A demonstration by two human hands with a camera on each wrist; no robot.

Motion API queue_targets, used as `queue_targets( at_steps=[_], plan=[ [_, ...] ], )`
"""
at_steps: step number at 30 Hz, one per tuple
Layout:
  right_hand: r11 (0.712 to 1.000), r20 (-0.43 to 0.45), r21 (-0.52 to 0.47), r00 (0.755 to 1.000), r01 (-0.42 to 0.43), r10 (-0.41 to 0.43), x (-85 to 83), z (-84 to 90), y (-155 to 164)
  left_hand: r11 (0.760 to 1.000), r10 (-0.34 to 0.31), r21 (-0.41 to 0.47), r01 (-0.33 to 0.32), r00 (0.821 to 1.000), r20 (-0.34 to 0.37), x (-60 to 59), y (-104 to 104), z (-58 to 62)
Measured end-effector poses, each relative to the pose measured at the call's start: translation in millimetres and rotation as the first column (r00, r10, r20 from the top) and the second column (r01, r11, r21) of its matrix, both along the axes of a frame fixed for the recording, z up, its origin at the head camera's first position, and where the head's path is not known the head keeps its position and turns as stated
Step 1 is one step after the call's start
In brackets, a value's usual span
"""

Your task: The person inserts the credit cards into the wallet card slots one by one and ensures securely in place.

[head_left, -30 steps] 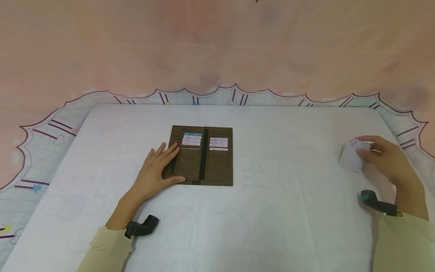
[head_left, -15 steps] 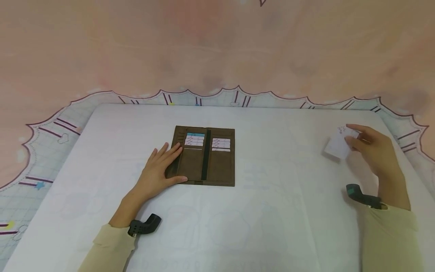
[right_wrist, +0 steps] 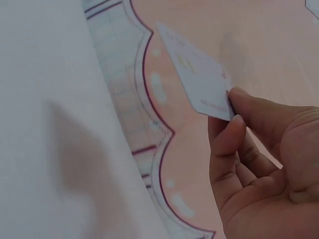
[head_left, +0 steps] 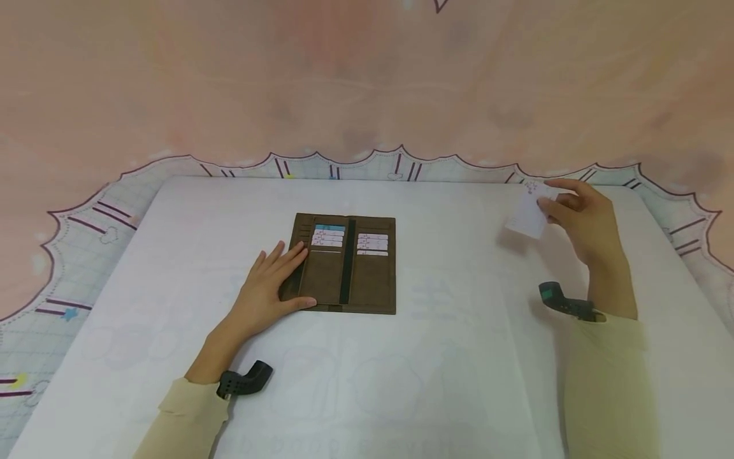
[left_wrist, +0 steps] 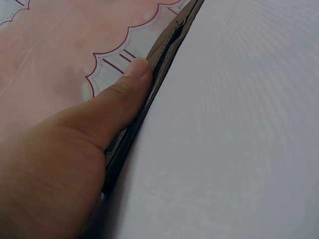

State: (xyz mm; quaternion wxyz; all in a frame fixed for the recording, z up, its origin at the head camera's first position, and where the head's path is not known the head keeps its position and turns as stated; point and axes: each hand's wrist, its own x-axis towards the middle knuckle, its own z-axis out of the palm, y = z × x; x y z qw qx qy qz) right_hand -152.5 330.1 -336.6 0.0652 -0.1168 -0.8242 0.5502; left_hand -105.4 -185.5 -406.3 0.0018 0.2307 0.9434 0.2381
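A brown wallet [head_left: 371, 280] lies unfolded on the white table, with several cards [head_left: 327, 238] tucked in the slots of both halves. My left hand [head_left: 259, 290] rests on its left side with fingers spread; in the left wrist view the thumb [left_wrist: 127, 87] presses along the wallet's near edge. Raised over the far right of the table, my right hand [head_left: 587, 220] pinches a white card [head_left: 530, 210] by one corner between thumb and fingers. Seen from the right wrist, the card [right_wrist: 194, 74] is tilted, with faint printing on its face.
The white table [head_left: 459, 357] has a patterned cloth with a scalloped border [head_left: 344, 167] along its far edge. A black wrist strap with a camera [head_left: 246, 380] sits on the left wrist, another black camera [head_left: 564, 303] on the right.
My right hand has carried the card leftward and farther from me, lifting it above the table. The left hand and the wallet have stayed in place.
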Motion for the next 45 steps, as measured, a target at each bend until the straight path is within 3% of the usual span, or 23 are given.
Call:
queue_targets(
  at_steps=[6,15,22,30,40,45],
  plan=[
    [0.999,-0.01,-0.032,1.0,-0.021,0.021,-13.3,0.4,-22.6,1.0,0.002,0.008,-0.002,1.0,0.0,0.3,0.0,0.3],
    [0.982,-0.045,-0.178,0.998,-0.056,0.049,-26.3,-2.5,-54.6,1.0,-0.001,0.02,0.001,1.0,-0.001,1.4,0.7,1.7],
    [0.974,-0.073,-0.208,0.994,-0.09,0.077,-34.9,1.6,-77.8,1.0,0.005,0.013,-0.005,1.0,0.011,1.9,1.0,1.8],
    [0.933,-0.079,-0.344,0.993,-0.105,0.083,-44.3,-1.3,-102.6,1.0,0.006,0.008,-0.006,1.0,0.018,1.3,0.8,2.1],
    [0.955,-0.073,-0.263,0.99,-0.135,0.12,-56.0,-13.0,-140.0,1.0,0.011,0.004,-0.011,1.0,0.028,1.6,1.2,1.4],
    [0.961,-0.106,-0.187,0.977,-0.201,0.184,-58.7,-21.7,-164.5,1.0,0.012,0.002,-0.012,1.0,0.022,1.4,1.6,1.6]
  ],
)
